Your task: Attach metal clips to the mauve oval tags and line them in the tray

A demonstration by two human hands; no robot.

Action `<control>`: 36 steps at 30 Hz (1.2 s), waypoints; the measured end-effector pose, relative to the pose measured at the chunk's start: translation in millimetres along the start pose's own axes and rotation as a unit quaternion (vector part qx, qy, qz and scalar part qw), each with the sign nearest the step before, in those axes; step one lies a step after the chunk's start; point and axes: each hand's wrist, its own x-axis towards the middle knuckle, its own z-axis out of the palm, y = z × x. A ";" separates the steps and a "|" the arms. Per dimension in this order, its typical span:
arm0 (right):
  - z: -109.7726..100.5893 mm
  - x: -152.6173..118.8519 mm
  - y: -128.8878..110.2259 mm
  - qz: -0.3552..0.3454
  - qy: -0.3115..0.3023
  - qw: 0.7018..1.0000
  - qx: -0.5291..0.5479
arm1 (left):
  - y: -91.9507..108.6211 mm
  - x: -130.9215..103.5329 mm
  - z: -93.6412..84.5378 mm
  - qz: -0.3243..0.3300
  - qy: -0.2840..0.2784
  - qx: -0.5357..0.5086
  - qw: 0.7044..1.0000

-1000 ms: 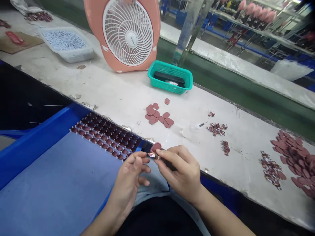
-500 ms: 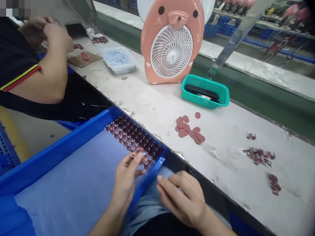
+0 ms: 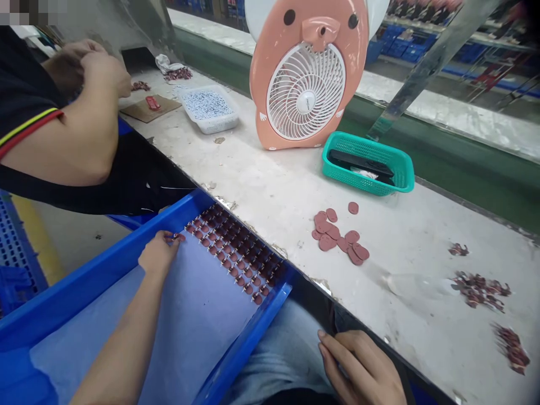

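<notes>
My left hand (image 3: 159,250) is pinched on a small reddish-brown piece (image 3: 179,237) at the left end of the rows in the blue tray (image 3: 277,298). Similar small round pieces (image 3: 236,250) with pale bits between them fill several neat rows along the tray's far side. A pale sheet (image 3: 185,320) covers the tray floor below them. My right hand (image 3: 363,363) is low over my lap by the table edge, its fingers curled and pressed together. Whatever they may hold is hidden.
Flat reddish-brown discs (image 3: 333,232) lie loose on the table (image 3: 270,185). Small dark-red clusters (image 3: 483,289) are at right. Behind stand a green basket (image 3: 367,183), an orange fan (image 3: 261,84) and a white tub (image 3: 211,124). A co-worker's arm (image 3: 84,129) is at left.
My left hand has moved left and away from the tray's right end to the left end of the rows, carrying a piece. My right hand has shifted lower and to the right.
</notes>
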 end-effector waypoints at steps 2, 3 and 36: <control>-0.5 -0.2 -0.3 0.008 0.000 1.000 -0.004 | 0.2 6.7 1.4 0.014 -0.022 0.033 0.999; -0.9 0.1 -0.5 0.012 0.001 1.000 -0.006 | 0.5 9.6 1.9 0.019 -0.030 0.046 0.998; -36.3 -24.8 15.5 0.108 0.102 0.982 -0.114 | 14.7 0.1 1.6 0.045 0.112 -0.042 0.992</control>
